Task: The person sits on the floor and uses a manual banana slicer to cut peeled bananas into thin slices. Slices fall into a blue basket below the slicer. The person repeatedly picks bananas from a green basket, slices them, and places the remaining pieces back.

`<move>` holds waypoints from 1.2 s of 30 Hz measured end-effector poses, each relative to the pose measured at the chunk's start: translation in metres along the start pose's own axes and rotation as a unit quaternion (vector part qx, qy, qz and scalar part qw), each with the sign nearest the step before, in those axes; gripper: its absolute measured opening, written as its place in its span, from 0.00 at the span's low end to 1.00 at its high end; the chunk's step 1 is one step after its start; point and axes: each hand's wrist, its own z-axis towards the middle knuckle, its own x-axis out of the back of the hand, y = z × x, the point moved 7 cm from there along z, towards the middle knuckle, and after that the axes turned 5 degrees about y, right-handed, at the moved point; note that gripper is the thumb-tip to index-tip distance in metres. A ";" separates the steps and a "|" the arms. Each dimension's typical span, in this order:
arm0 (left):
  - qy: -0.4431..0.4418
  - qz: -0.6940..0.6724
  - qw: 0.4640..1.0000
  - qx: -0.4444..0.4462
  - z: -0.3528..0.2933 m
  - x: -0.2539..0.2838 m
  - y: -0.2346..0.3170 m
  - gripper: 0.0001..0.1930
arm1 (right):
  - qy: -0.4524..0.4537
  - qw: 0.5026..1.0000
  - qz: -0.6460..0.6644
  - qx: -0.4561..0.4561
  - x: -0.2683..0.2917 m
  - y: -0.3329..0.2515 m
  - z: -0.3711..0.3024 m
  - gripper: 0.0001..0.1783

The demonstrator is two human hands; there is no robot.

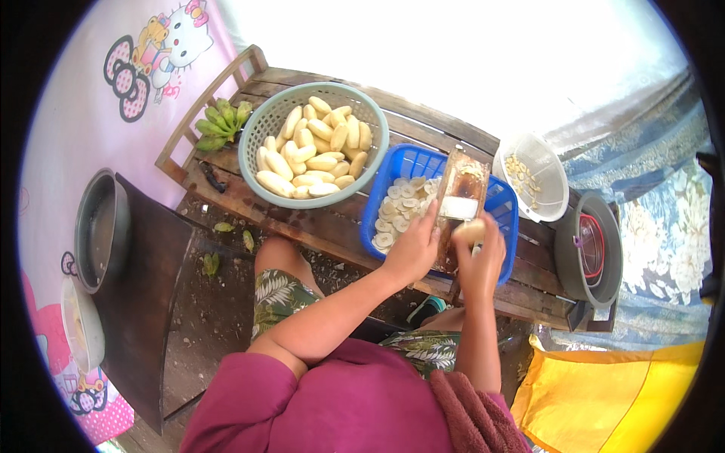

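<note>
A wooden slicer board [470, 172] with a pale, shiny plate across it rests over a blue plastic basket [375, 198], tilted toward me. My left hand [411, 249] is closed on the board's left edge. Closed round a peeled banana [470, 232], my right hand [480, 260] presses it on the board just below the plate. Round banana slices [400, 205] lie in the basket to the left of the board. Left of that basket, a grey-green perforated basin [251, 143] holds several whole peeled bananas [308, 143].
Everything stands on a slatted wooden bench [302, 226]. A green banana bunch [220, 124] lies at its left end. On the right are a white strainer [557, 177] with small pieces and a grey basin [568, 260]. Yellow cloth [604, 392] hangs at lower right; another basin [94, 226] stands far left.
</note>
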 end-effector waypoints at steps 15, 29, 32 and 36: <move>-0.006 0.007 1.000 0.006 0.002 0.003 0.004 0.31 | 0.047 0.998 0.017 0.047 -0.004 -0.008 0.027 0.29; -0.037 -0.002 0.998 0.048 0.003 0.005 0.007 0.30 | 0.042 0.999 0.010 0.022 -0.028 0.009 0.067 0.29; -0.029 -0.012 0.999 0.041 0.003 0.005 0.009 0.30 | 0.024 0.999 0.014 0.035 0.002 -0.011 0.002 0.29; -0.036 -0.015 0.998 0.048 0.002 0.003 0.005 0.30 | -0.001 1.000 -0.006 0.024 0.003 -0.008 -0.017 0.30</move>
